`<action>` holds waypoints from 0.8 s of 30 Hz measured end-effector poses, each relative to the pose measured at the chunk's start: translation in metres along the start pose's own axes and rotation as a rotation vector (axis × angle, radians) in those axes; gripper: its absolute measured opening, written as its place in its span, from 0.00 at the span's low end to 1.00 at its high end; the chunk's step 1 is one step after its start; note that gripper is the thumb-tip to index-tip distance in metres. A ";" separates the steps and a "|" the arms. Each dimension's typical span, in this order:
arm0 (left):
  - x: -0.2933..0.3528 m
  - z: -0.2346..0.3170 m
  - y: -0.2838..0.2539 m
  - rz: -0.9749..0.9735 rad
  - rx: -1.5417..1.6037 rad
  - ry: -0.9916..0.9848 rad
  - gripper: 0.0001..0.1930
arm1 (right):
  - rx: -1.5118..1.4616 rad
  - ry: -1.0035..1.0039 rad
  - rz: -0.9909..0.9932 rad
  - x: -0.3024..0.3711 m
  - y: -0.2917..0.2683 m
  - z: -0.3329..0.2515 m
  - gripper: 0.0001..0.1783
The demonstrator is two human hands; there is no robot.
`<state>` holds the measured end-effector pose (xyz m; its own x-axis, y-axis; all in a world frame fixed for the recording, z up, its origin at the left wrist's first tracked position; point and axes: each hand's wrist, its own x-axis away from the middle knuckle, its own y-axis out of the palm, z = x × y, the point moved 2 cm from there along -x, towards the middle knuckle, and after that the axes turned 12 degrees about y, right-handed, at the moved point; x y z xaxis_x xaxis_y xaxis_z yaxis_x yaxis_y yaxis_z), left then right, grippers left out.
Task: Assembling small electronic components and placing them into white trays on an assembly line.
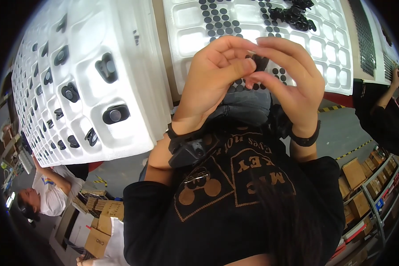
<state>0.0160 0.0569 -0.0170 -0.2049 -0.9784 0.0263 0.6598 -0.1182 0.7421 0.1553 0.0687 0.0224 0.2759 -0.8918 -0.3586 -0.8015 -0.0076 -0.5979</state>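
Observation:
A small black plastic part [261, 63] is held up between my two hands, in front of my chest. My left hand [210, 77] is closed, thumb and fingers pinching it from the left. On the other side, my right hand [299, 82] curves round with its fingertips meeting the same part; its exact shape is mostly covered by my fingers. Beneath and beyond the hands lies a white moulded tray [188, 44], bearing rows of flat black discs [218, 18]. A heap of black parts [295, 17] sits toward the far side of that tray.
To the left stands a stack of white compartment trays [139, 133], with black clip-like parts [115, 115] in its pockets. One person [57, 188] is at the lower left, another [379, 111] at the far right. Cardboard boxes [354, 174] fill a metal rack at the lower right.

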 end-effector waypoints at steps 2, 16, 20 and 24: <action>0.000 -0.004 0.000 0.009 -0.066 -0.006 0.08 | -0.013 0.077 0.056 0.003 -0.003 0.006 0.18; 0.001 -0.011 0.013 -0.100 -0.214 0.125 0.17 | -0.509 0.600 -0.171 0.005 -0.025 0.007 0.16; 0.003 -0.018 0.010 -0.184 -0.288 0.183 0.22 | -0.642 0.589 -0.085 0.009 -0.015 0.012 0.14; 0.005 -0.018 0.010 -0.156 -0.278 0.183 0.22 | -0.684 0.607 -0.086 0.011 -0.015 0.009 0.14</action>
<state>0.0348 0.0477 -0.0215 -0.2027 -0.9561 -0.2118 0.8069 -0.2856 0.5170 0.1748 0.0634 0.0210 0.1780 -0.9590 0.2207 -0.9838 -0.1783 0.0187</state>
